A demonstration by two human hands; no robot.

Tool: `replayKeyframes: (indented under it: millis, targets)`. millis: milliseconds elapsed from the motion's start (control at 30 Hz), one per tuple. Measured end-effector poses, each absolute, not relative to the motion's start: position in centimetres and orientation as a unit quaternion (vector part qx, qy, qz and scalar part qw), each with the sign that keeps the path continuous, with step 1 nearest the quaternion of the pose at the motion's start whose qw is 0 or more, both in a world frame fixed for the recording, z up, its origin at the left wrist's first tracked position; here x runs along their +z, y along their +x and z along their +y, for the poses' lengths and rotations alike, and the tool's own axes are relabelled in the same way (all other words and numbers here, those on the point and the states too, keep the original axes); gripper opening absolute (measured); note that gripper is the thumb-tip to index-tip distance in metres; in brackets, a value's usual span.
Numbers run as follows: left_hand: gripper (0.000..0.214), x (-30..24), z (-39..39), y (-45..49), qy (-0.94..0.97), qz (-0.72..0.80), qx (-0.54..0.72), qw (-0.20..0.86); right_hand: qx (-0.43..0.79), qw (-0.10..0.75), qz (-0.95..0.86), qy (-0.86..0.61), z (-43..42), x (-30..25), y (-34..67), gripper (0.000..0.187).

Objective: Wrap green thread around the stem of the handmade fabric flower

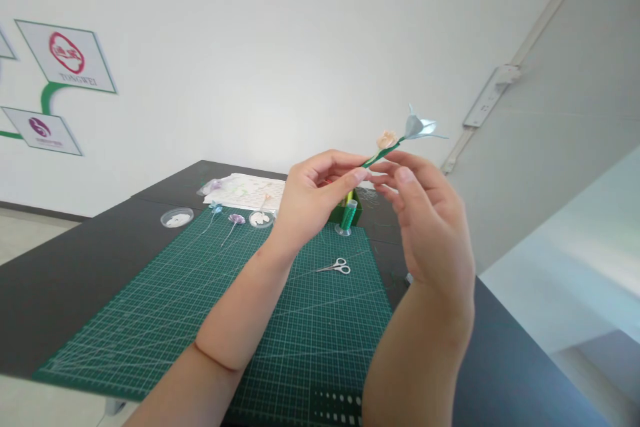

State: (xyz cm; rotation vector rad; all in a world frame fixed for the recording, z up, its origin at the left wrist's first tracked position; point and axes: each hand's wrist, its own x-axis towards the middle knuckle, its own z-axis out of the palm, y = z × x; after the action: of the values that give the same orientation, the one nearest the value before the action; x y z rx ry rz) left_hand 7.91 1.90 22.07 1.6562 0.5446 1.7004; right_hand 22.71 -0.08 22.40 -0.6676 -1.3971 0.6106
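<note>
My left hand (pixel 320 193) pinches the green-wrapped stem (pixel 381 156) of a small artificial flower spray between thumb and fingers, held up above the table. At its tip is a pale blue flower (pixel 419 127) with pointed petals, and a small peach flower (pixel 387 140) sits just below. Beside the stem, my right hand (pixel 433 220) has its fingers bent in close to the wrapped part. Its thumb lies near the index finger; whether something thin is between them cannot be made out.
A green cutting mat (pixel 220 307) covers much of the dark table (pixel 65 280). On it lie white-handled scissors (pixel 336 267), a green thread spool (pixel 349 215), a blue flower (pixel 215 207) and a purple flower (pixel 237 219). Clear dishes (pixel 177 217) and white paper (pixel 240 190) lie further back.
</note>
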Motion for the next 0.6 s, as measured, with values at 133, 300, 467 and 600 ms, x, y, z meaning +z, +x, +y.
replayKeyframes:
  millis: [133,300,467,600]
  targets:
    - [0.01,22.1,1.4,8.2,0.645,0.209,0.645,0.351,0.263,0.661,-0.63,-0.312,-1.0,22.7,21.5,0.024]
    - [0.01,22.2,0.8,8.7,0.647,0.219,0.655,0.323,0.217,0.682,-0.616,-0.328,-0.8,22.6,21.0,0.012]
    - [0.016,22.0,0.8,9.3,0.619,0.228,0.669,0.341,0.228,0.727,-0.579,-0.29,-0.2,22.4,20.4,0.011]
    - [0.022,22.0,0.8,9.0,0.63,0.227,0.656,0.349,0.236,0.748,-0.553,-0.281,-0.1,22.5,20.6,0.015]
